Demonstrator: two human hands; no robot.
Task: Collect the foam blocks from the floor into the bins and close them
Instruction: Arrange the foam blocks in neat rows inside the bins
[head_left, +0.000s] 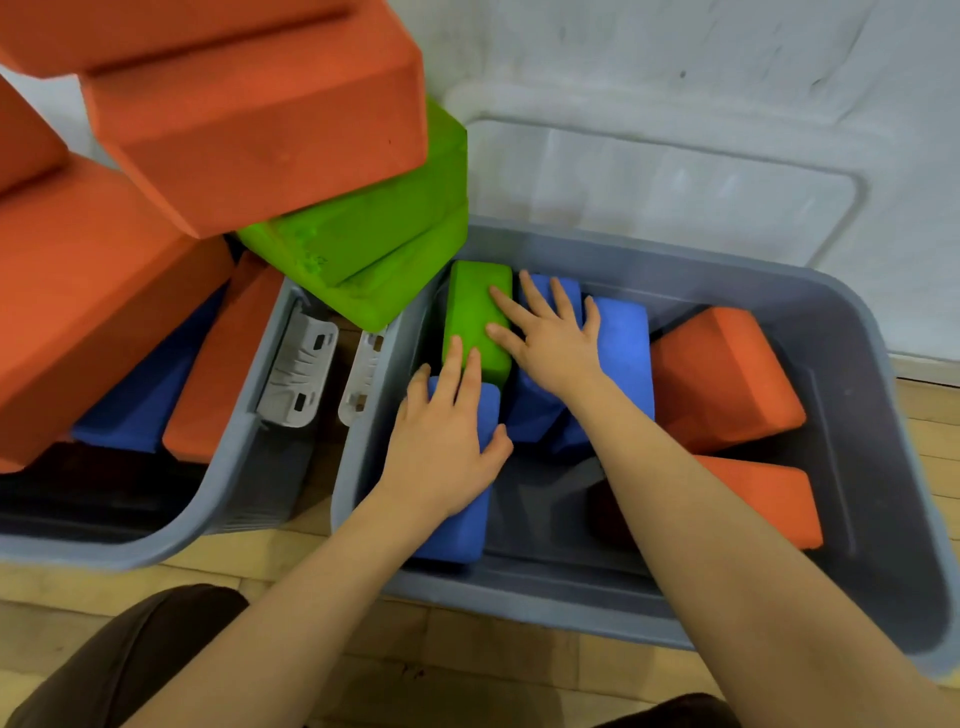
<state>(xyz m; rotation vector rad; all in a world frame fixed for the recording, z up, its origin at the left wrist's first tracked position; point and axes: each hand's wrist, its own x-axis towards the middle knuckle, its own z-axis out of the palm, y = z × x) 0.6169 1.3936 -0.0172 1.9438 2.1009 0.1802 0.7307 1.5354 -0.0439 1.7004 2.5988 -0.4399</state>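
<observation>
My left hand (445, 441) lies flat, fingers straight, palm on a blue block (460, 512), fingertips reaching onto the green block (477, 317); my right hand (551, 332) is spread wide and flat too, thumb and forefinger on the same green block, other fingers across the blue blocks (621, 343) beside it; neither hand grips anything.

Green block: bright matte foam brick, rounded edges, long axis running away from me toward the wall, lying flat near the left wall of the right bin (878, 467); the blue block under my left hand lies end to end with it, same direction.

Right bin is grey plastic, open; two orange blocks (722, 379) sit on its right side, the upper one tilted, the lower one (763, 501) flatter; a clear lid (675, 182) leans on the white wall behind.

Left bin (228, 467) just beside it, grey, white latches (301, 369) facing the gap; overfilled with orange blocks (249, 130) piled above the rim, green blocks (374, 244) wedged under them and overhanging the right bin's corner, blue (140, 395) and orange inside.

Wooden floor (467, 660) under both bins.
</observation>
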